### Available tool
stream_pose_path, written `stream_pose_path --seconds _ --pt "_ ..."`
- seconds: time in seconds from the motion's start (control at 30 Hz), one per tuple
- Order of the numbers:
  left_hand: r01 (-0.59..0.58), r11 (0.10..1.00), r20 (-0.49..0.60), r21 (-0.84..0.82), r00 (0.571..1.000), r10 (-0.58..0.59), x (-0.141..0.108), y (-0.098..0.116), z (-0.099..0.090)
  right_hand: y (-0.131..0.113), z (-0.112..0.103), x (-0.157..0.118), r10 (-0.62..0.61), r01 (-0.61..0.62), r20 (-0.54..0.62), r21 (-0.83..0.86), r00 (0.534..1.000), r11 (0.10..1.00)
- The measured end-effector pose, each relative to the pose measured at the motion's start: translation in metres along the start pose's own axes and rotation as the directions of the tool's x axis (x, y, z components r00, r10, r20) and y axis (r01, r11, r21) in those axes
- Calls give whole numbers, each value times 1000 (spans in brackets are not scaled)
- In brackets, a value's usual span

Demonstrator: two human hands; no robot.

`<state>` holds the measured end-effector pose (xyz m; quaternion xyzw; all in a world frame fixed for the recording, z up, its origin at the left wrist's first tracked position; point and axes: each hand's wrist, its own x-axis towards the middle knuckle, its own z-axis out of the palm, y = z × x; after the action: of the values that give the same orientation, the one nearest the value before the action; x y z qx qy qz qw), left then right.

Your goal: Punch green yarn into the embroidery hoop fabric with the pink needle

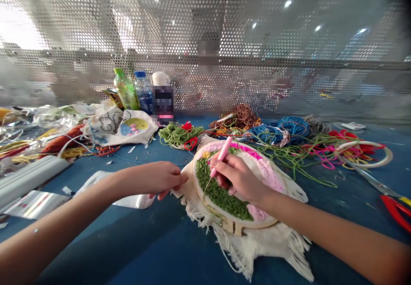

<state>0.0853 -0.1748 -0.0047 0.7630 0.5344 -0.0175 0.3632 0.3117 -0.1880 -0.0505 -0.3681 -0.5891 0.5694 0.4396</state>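
Observation:
My right hand [240, 176] is closed around a pink punch needle [227, 148], held slanted like a pen. Its thin metal tip points down at the left border of green loops [236, 203] on a white cloth. A round embroidery hoop [196, 186] keeps that cloth stretched, its fastener at the near side. Pink loops [271, 171] run around the right and far parts of the design. My left hand [160, 178] is closed at the left corner of the fringed cloth [186, 186], pinching its edge beside the hoop; some of its fingertips are hidden.
Yarn heaps lie behind, including green [180, 135], brown [245, 116] and blue [293, 129]. Scissors with red handles [396, 212] and a spare hoop [388, 156] are at right. Bottles [126, 90] stand before a perforated metal screen [257, 62]. Plastic bags [41, 203] lie left.

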Motion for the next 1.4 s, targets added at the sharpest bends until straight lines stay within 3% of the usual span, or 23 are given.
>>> stream_pose_path --seconds 0.07,0.13,0.2,0.43,0.6,0.7,0.9,1.07,1.23,1.4 --pt "11 998 -158 56 987 -2 1 1 2 1 0 0 -17 17 21 -18 1000 1000" --pt "43 994 -316 104 949 -8 3 -1 3 4 -1 -1 -17 18 27 -33 999 999" --pt "66 989 -368 131 930 -13 6 -6 3 6 -3 -2 -11 12 22 -46 1000 999" --pt "-97 993 -135 63 985 105 11 -12 8 5 -3 -5 -44 50 57 -124 997 991" --pt "-109 931 29 -349 991 127 12 -1 15 3 -1 -7 -58 67 83 -113 995 991" --pt "-116 859 -19 -499 992 123 13 3 19 2 -1 -10 -76 88 91 -137 993 987" --pt "-92 796 -121 -598 992 24 12 6 24 0 -2 -12 -125 134 77 -140 989 981" --pt "-150 703 -194 -695 981 18 8 6 29 -4 -2 -14 -108 138 184 -162 977 977" --pt "-200 529 -227 -825 974 15 6 8 34 -7 -1 -14 -150 249 306 -313 940 917" --pt "-176 391 -183 -904 983 20 6 6 34 -5 -3 -12 -8 36 238 -116 971 993"
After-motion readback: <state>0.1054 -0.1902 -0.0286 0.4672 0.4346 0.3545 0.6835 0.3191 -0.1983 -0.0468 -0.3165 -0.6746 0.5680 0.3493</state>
